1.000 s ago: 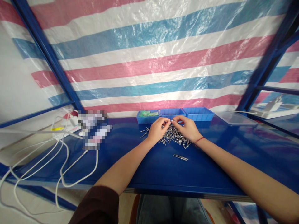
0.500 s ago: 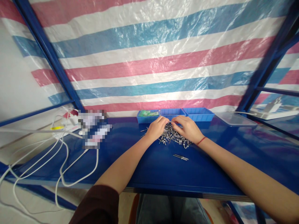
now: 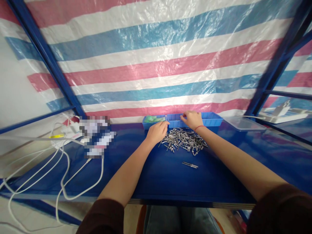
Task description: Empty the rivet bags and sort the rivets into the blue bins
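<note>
A loose pile of silver pop rivets (image 3: 184, 139) lies on the blue table. At the pile's left edge is my left hand (image 3: 157, 133), its fingers curled together; whatever they hold is hidden. My right hand (image 3: 193, 120) is over the middle blue bin (image 3: 172, 123), behind the pile. Its fingers are bent down toward the bin, and I cannot make out anything in them. Nearer to me, a few rivets (image 3: 190, 165) lie side by side, apart from the pile.
The left blue bin (image 3: 146, 125) holds green-and-clear packets (image 3: 154, 119). Another blue bin (image 3: 212, 121) adjoins on the right, with a clear plastic lid (image 3: 246, 124) beyond it. White cables (image 3: 65, 175) hang over the table's left side. Striped sheeting (image 3: 158, 65) hangs behind.
My hands were close together over the pile. The right has moved back and up to the middle bin; the left has moved a little left, uncovering more of the rivets.
</note>
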A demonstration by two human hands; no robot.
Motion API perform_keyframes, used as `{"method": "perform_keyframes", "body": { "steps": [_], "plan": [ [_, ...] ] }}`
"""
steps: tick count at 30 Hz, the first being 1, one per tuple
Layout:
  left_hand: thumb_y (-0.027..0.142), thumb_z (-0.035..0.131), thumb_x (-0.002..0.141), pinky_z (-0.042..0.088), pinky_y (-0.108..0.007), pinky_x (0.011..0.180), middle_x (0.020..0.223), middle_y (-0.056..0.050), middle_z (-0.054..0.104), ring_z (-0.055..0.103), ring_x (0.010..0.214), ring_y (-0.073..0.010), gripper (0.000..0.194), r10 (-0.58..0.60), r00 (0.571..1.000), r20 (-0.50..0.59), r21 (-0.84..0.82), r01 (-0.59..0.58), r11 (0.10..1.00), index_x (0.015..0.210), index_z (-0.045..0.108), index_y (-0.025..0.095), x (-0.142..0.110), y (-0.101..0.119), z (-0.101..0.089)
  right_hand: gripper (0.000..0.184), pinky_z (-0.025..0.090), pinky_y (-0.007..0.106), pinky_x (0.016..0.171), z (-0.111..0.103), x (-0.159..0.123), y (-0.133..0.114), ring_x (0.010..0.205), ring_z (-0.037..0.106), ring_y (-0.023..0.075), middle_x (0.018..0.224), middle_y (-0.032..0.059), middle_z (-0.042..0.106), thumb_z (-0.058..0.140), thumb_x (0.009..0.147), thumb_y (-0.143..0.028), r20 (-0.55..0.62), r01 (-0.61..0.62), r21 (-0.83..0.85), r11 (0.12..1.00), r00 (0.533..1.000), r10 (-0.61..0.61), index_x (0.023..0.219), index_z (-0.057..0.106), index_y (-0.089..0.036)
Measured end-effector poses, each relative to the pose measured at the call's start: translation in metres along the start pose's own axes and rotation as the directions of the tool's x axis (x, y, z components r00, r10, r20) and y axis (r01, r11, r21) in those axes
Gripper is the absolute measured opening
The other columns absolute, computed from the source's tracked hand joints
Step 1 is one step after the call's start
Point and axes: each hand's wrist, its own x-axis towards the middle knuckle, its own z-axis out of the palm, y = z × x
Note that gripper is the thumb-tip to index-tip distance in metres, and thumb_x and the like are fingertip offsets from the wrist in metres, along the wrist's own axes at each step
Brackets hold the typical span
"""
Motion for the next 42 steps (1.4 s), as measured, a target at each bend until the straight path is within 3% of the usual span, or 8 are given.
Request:
{"method": "perform_keyframes", "body": {
  "steps": [5,10,15,20,28,36,40,42],
  "plan": [
    [0.017,0.039,0.091,0.049,-0.034,0.091,0.108,-0.007,0.070,0.065,0.099,-0.0205,0.032,-0.041,0.991,0.125,0.042,0.036,0.998,0.114,0.061,0.018,0.002,-0.012,-0.003,0.028,0.034,0.040,0.077,0.000,-0.012,-0.006,0.091,0.059,0.0287,0.093,0.0122,0.070,0.046,0.087,-0.035,-0.038,0.065,0.009,0.998,0.997,-0.064,0.086,0.066,-0.016],
    [0.015,0.042,0.087,0.049,-0.030,0.090,0.105,-0.004,0.070,0.064,0.099,-0.0190,0.029,-0.095,0.937,0.336,0.043,0.085,0.995,0.098,0.068,0.021,0.000,-0.022,-0.007,0.019,0.038,0.036,0.073,-0.002,-0.038,0.000,0.082,0.059,0.0240,0.086,0.0077,0.069,0.048,0.084,-0.028,-0.033,0.170,0.168,0.971,0.985,-0.167,0.081,0.064,-0.018],
    [0.014,0.043,0.085,0.047,-0.029,0.092,0.108,-0.005,0.067,0.063,0.101,-0.0183,0.031,-0.113,0.926,0.361,0.075,0.092,0.993,0.103,0.068,0.020,0.002,-0.030,-0.014,0.015,0.043,0.031,0.068,0.001,-0.049,0.010,0.067,0.058,0.0179,0.078,0.0051,0.066,0.049,0.079,-0.024,0.017,0.163,0.425,0.891,0.982,-0.187,0.077,0.063,-0.018],
    [0.011,0.051,0.076,0.049,-0.027,0.085,0.097,-0.005,0.071,0.065,0.091,-0.0188,0.030,-0.184,0.869,0.459,0.097,0.157,0.983,0.099,0.070,0.019,0.006,-0.042,-0.020,0.014,0.044,0.031,0.067,-0.004,-0.050,0.010,0.067,0.059,0.0180,0.078,0.0049,0.067,0.049,0.078,-0.023,0.009,0.163,0.447,0.880,0.982,-0.187,0.076,0.062,-0.019],
    [0.020,0.053,0.081,0.047,-0.024,0.085,0.099,-0.004,0.072,0.065,0.095,-0.0185,0.023,-0.223,0.827,0.517,0.157,0.165,0.974,0.092,0.073,0.021,0.003,-0.050,-0.020,0.015,0.044,0.030,0.067,-0.015,-0.052,0.003,0.066,0.058,0.0170,0.078,0.0045,0.067,0.047,0.079,-0.021,-0.012,0.221,0.470,0.855,0.970,-0.244,0.074,0.060,-0.019],
    [0.020,0.048,0.085,0.048,-0.025,0.078,0.093,-0.009,0.069,0.064,0.088,-0.0187,0.022,-0.243,0.834,0.494,0.209,0.158,0.965,0.080,0.069,0.017,-0.001,-0.026,-0.015,0.017,0.044,0.031,0.068,-0.014,-0.056,-0.002,0.067,0.059,0.0175,0.079,0.0051,0.068,0.046,0.079,-0.022,-0.008,0.258,0.478,0.840,0.957,-0.289,0.074,0.062,-0.018],
    [0.019,0.038,0.091,0.047,-0.035,0.083,0.104,-0.013,0.065,0.061,0.099,-0.0242,0.025,-0.285,0.881,0.378,0.242,0.203,0.949,0.095,0.063,0.016,-0.001,-0.017,-0.014,0.016,0.045,0.031,0.067,-0.015,-0.060,-0.010,0.067,0.060,0.0176,0.076,0.0039,0.067,0.048,0.079,-0.022,-0.006,0.236,0.516,0.824,0.962,-0.271,0.074,0.063,-0.019],
    [0.020,0.035,0.093,0.046,-0.035,0.084,0.102,-0.011,0.065,0.061,0.099,-0.0228,0.025,-0.268,0.920,0.287,0.140,0.236,0.962,0.096,0.060,0.017,0.002,-0.011,-0.010,0.017,0.045,0.031,0.066,-0.017,-0.062,-0.018,0.067,0.060,0.0178,0.074,0.0037,0.067,0.050,0.080,-0.026,-0.005,0.194,0.577,0.793,0.972,-0.234,0.074,0.064,-0.019]
  ]
}}
